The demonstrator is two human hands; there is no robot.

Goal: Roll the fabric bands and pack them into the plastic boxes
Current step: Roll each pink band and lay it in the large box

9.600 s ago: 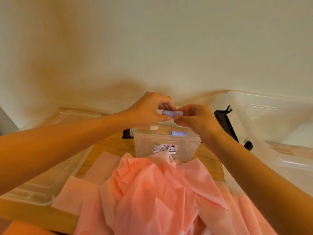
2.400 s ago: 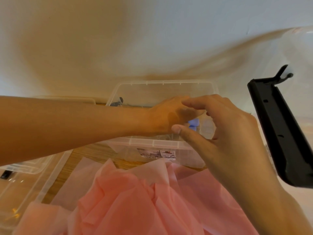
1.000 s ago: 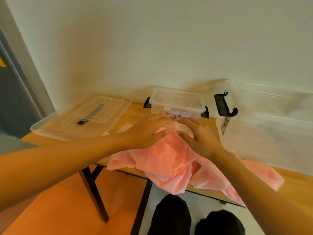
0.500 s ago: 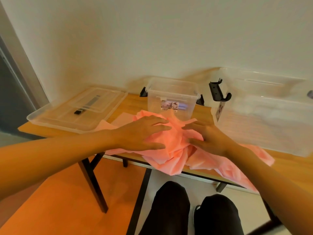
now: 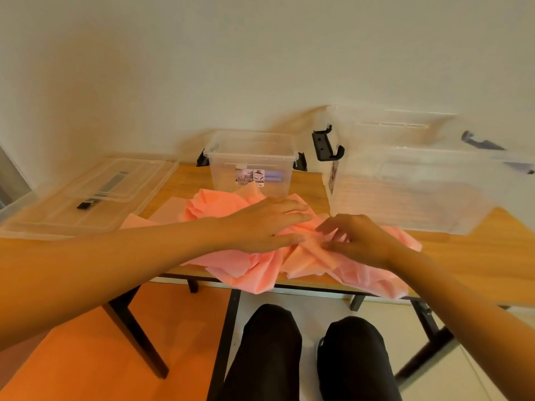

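Left hand (image 5: 266, 224): laid flat, fingers straight, on the pink fabric heap (image 5: 246, 273).
Right hand (image 5: 359, 241): fingers bent at a fold; a pinch cannot be confirmed.
Heap axis: stretched sideways along the near table (image 5: 477, 250) edge, under both hands.
Small plastic box (image 5: 252, 151): set straight beyond, purple rolls (image 5: 273, 178) inside.

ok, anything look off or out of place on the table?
Only the pink fabric: a crumpled heap under the left hand and right hand, with part hanging over the table front edge. The small clear box stands upright with lilac rolls inside. Nothing spilled or damaged.
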